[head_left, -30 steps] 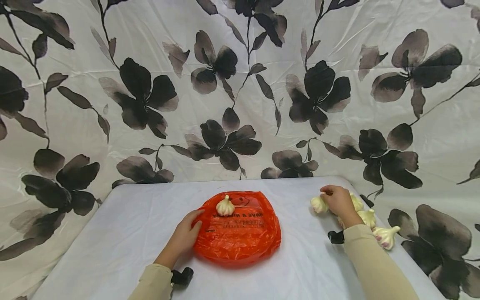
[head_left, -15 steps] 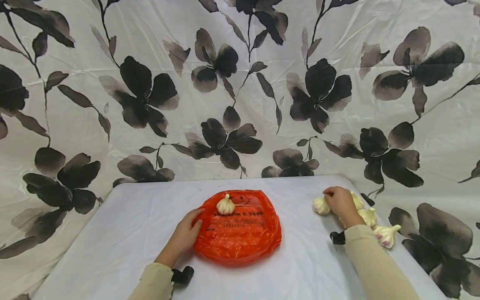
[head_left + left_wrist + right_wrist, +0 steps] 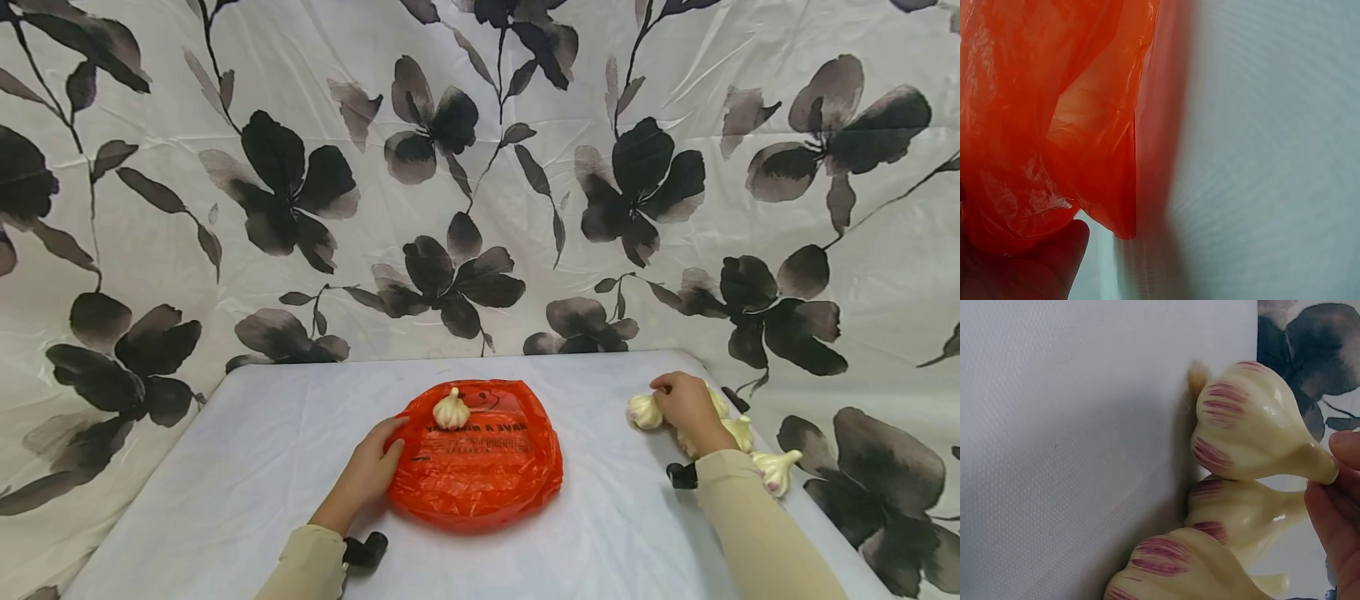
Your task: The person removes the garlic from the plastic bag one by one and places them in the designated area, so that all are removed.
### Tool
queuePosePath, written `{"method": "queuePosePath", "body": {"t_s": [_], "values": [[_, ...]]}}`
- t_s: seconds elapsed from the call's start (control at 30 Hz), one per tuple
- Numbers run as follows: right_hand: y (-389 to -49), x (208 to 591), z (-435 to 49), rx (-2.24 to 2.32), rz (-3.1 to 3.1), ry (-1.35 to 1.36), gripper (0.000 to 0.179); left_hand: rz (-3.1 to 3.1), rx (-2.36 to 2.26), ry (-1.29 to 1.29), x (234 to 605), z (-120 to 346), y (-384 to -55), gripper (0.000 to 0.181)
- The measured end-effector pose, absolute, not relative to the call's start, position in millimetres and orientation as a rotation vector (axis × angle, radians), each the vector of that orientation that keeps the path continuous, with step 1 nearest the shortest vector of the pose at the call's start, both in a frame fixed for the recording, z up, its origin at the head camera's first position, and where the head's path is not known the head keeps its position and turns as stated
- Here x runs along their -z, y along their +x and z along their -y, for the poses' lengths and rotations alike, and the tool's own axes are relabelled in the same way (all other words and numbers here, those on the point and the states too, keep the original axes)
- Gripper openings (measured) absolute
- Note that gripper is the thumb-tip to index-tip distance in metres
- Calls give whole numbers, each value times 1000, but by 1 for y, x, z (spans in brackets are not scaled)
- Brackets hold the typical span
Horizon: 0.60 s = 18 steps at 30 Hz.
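Observation:
In the head view my left hand [image 3: 369, 468] holds the left edge of a round, puffed-out red plastic bag [image 3: 487, 483]. My thumb [image 3: 1071, 250] lies against the bag's film in the left wrist view; the other fingers are mostly hidden. On top of the bag sits one cream garlic bulb [image 3: 451, 410]. Over at the right side of the table, my right hand [image 3: 688, 410] pinches the stem of another garlic bulb [image 3: 1244, 419], cream with purple streaks. More garlic bulbs [image 3: 1175, 565] crowd beside it, partly covered by my hand and sleeve.
A white cloth covers the table [image 3: 600, 517]. Its right edge runs close to the outermost garlic bulb [image 3: 776, 469]. Behind and around the table hangs a pale curtain [image 3: 540, 208] with dark flowers. Each wrist carries a black camera mount [image 3: 366, 552].
My right hand has shifted slightly to the right and nearer, and the leftmost garlic bulb has moved a little with it. My left hand and the bag stay in place.

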State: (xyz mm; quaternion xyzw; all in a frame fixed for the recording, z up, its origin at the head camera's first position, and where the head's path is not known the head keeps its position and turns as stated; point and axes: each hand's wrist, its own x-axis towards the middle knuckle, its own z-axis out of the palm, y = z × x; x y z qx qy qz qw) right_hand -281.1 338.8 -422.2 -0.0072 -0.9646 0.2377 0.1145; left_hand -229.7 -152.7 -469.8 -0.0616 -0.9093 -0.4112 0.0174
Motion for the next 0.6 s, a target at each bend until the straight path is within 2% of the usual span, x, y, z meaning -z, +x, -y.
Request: {"method": "queuePosePath", "body": {"t_s": [0.6], "values": [[-283,406,-316,-608,2810,93,27,2815,1286,-176,470,153,-229,45]]}}
